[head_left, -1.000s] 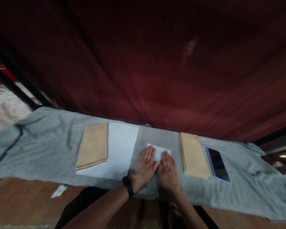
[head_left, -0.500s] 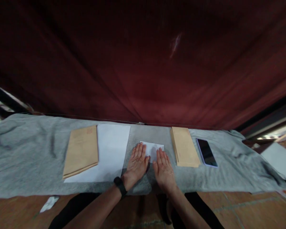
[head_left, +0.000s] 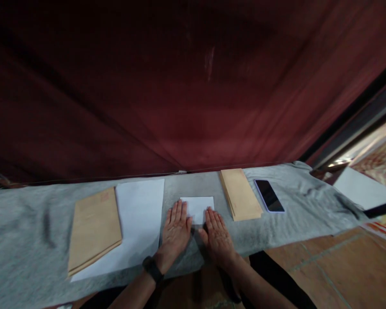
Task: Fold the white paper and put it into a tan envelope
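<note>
On the grey cloth (head_left: 35,223) that covers the long work surface, both hands lie flat and spread, palms down, side by side at the near edge. Between and just beyond their fingertips lies a small folded white paper (head_left: 197,206). The left hand (head_left: 175,229) has its fingers stretched toward 12 o'clock, with the fingertips resting on the paper's left near part; a dark watch (head_left: 152,268) sits on that wrist. The right hand (head_left: 218,236) points toward 11 o'clock, its fingertips touching the paper's right near corner. Neither hand grips anything: fingers are extended and pressed onto the paper and cloth, with nothing pinched or lifted. Most of the paper shows at 12 o'clock from the hands, bare and flat.

At 9 o'clock from the left hand lies a large white sheet (head_left: 138,214), just beside the hand but apart from the small paper. A stack of brown envelopes (head_left: 93,227) overlaps the sheet's left side. At 2 o'clock from the right hand lies a second stack of brown envelopes (head_left: 240,194), near the paper but not touching it, and just beyond it at 3 o'clock a smartphone (head_left: 269,195) lies with its dark screen up. A dark red curtain (head_left: 180,86) hangs behind the whole surface. Tiled floor (head_left: 334,266) shows at the lower right.
</note>
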